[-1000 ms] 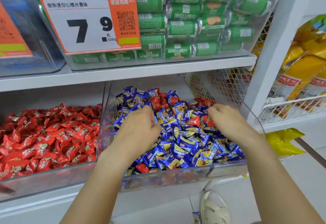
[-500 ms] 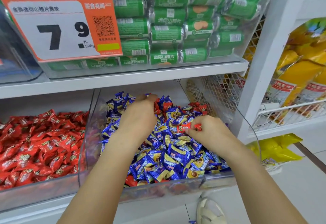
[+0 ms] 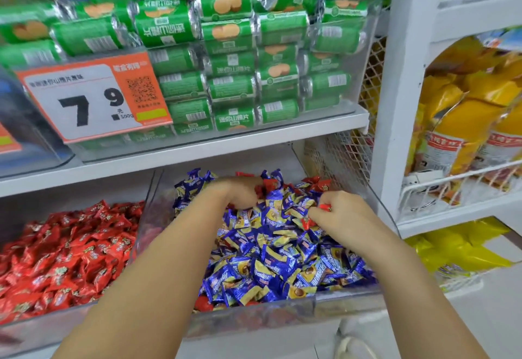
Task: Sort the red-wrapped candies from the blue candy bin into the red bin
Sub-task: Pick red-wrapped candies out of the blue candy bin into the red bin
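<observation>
Right hand [image 3: 343, 214] pinches a red candy [image 3: 324, 206] over the blue bin [image 3: 310, 306]; left hand [image 3: 240, 192] digs in deep, grip unclear. More reds dot the pile, the red bin [image 3: 36, 327] waits left: plenty left.

Shelving: white shelf [image 3: 197, 146] is carrying green packets [image 3: 226, 33].
Right: wire rack [image 3: 452, 186] is holding yellow bags [image 3: 466, 121].
Floor: pale tiles [image 3: 480, 316] are showing.

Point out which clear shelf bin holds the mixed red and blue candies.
The clear plastic bin on the right, under both hands: blue-wrapped candies with red strays. The left clear bin holds only red ones.
</observation>
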Motion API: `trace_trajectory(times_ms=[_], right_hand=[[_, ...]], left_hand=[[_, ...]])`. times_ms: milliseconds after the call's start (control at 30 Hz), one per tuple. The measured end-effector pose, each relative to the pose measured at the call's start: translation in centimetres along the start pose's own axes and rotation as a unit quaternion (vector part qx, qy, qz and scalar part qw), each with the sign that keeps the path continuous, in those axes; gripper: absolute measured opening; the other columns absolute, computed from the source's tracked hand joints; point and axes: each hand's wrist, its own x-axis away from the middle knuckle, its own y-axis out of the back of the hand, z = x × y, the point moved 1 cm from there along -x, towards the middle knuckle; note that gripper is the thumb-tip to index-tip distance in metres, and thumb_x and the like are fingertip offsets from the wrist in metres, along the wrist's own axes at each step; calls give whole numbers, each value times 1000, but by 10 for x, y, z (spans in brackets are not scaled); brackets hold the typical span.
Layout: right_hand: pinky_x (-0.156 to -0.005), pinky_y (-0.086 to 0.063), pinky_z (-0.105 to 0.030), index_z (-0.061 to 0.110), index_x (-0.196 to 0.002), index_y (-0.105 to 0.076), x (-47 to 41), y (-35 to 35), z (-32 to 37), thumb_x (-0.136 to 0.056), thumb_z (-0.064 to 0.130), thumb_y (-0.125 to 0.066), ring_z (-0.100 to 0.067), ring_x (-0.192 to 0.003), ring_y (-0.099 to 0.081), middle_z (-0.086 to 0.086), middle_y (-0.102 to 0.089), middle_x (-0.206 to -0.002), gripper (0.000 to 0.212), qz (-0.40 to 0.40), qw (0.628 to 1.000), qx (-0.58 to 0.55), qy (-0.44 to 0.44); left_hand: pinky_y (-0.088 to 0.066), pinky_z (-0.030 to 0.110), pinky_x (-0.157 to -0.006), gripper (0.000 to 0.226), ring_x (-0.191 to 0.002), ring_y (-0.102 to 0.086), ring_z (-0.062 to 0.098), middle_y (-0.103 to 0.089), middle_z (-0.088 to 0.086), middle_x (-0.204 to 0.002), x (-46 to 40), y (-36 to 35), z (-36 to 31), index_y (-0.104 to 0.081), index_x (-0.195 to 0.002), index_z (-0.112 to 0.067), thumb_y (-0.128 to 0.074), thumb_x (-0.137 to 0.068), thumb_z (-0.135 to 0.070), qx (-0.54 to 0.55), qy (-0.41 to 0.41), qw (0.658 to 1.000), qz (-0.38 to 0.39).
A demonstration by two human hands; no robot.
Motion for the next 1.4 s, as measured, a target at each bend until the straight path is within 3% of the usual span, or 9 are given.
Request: trace_trajectory(times_ms=[100, 267, 500, 633, 833, 1033, 1200, 1333, 1400], right_hand=[[-51, -23, -33, 13, -63, -35, 6, 0, 5, -87, 31, -56, -17, -52, -32, -1, -35, -56, 37, 16, 1000, 0, 11], [-53, -28, -34, 14, -60, -39, 9, -5, 13, -78, 31, -60, -20, -52, -35, -1, -37, -52, 33, -11, 1000, 5, 24], [-57, -34, -31, 24, -79, -44, 19, -6, 19, -84, 31, -56, -11, -62, -47, 7, -52, -65, 15, -14, 1000, 19, 9], [-69, -45, -34, 22, -91, -54, 24, -9, 25, -91, 30, -48, -20, -74, -56, 2, -63, -76, 10, -50, 997, 54, 26], [-75, -49, -33, 34, -113, -62, 27, -28, 42, -97, 19, -49, -17, -79, -62, 5, -60, -89, 26, -17, 995, -24, 97], [-92, -45, -36, 43, -129, -53, 15, -43, 56, -84, 64, -50, -15, -111, -53, 7, -50, -121, 50, 56, 987, 104, 106], [-75, -50, -31, 35, -122, -58, 9, -50, 59, -88, 50, -55, -13, -90, -60, 6, -67, -99, 37, 84, 980, 143, 110], [-51, -39, -26, 29, -113, -57, 10, -45, 56, -90, 36, -54, -2, -48, -51, 6, -57, -60, 24, 50, 988, 110, 102], [-52, -39, -28, 32, -104, -58, 9, -37, 53, -88, 37, -54, -7, -55, -52, 6, -57, -60, 18, 7, 991, 94, 92]], left_hand=[[-43, 30, -80, 86, -130, -38, 24, -27, -2, -152, 16, 2, 4, -38, -136, -41, -36, -71, 16, 57, -43, 997, 33], [-46, 27, -69, 78, -98, -57, 19, -51, -13, -126, 64, -3, 8, -49, -121, -45, -33, -73, 14, 90, -146, 985, 13], [-45, 27, -96, 91, -115, -52, 2, -53, -17, -130, 115, -37, 29, -45, -128, -56, -34, -73, 15, 117, -166, 973, -110], [-46, 13, -78, 88, -102, -59, -3, -55, -19, -127, 122, -50, 46, -32, -125, -66, -37, -86, 13, 198, -156, 937, -242], [-41, 14, -55, 46, -57, -54, 2, -65, -9, -105, 123, -50, 54, -50, -132, -36, -44, -97, -8, 222, -78, 896, -377], [-45, 35, -91, 60, -116, -52, 19, -46, -4, -130, 124, -62, 43, -32, -141, -40, -32, -88, -67, 101, 5, 965, -242], [-47, 33, -82, 45, -99, -57, 19, -44, -4, -110, 119, -72, 37, -39, -133, -36, -46, -92, -53, 103, -10, 972, -210], [-34, 25, -61, 19, -79, -50, 14, -50, -3, -89, 117, -66, 44, -52, -113, -24, -50, -95, -31, 146, -24, 952, -268], [-31, 22, -57, 8, -73, -47, 12, -49, -3, -84, 116, -63, 45, -54, -101, -25, -53, -94, -29, 183, -29, 932, -311]])
